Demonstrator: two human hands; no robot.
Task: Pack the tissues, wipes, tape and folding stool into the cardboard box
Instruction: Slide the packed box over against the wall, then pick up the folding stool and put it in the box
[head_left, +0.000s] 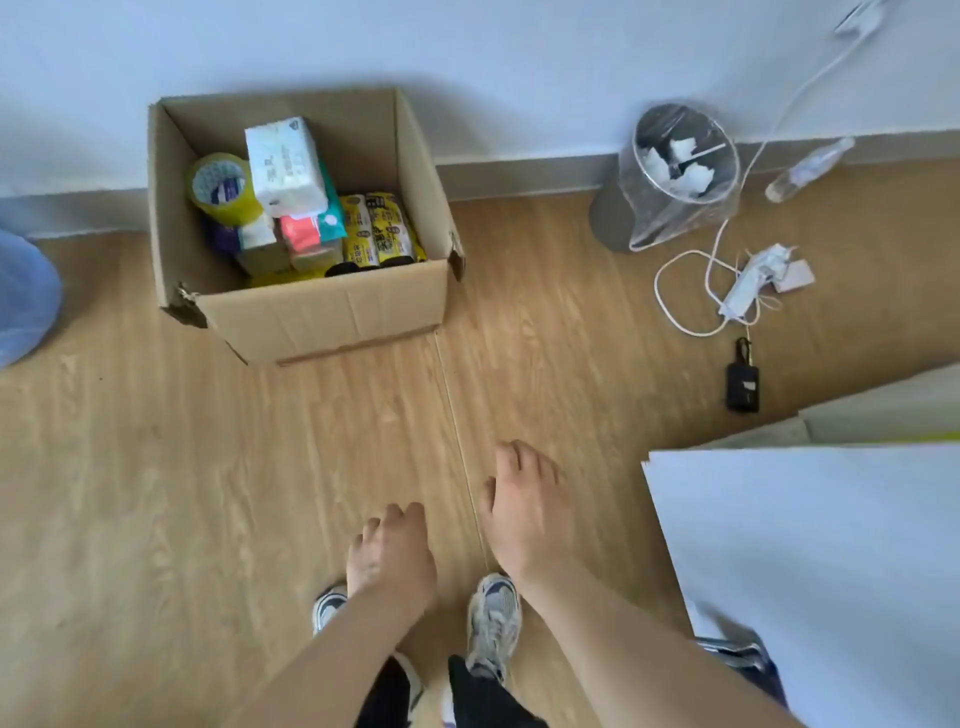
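Wood-look floor runs to a pale wall, where the cardboard box (317, 306) stands open. Inside the box sit a tissue pack (284, 165), soft and light, a stiff tape roll (221, 186) and slippery yellow wipes packets (379, 228). No stool is clearly visible. Left hand (390, 558) and right hand (522, 512) hang empty, fingers loosely curled, well short of the box.
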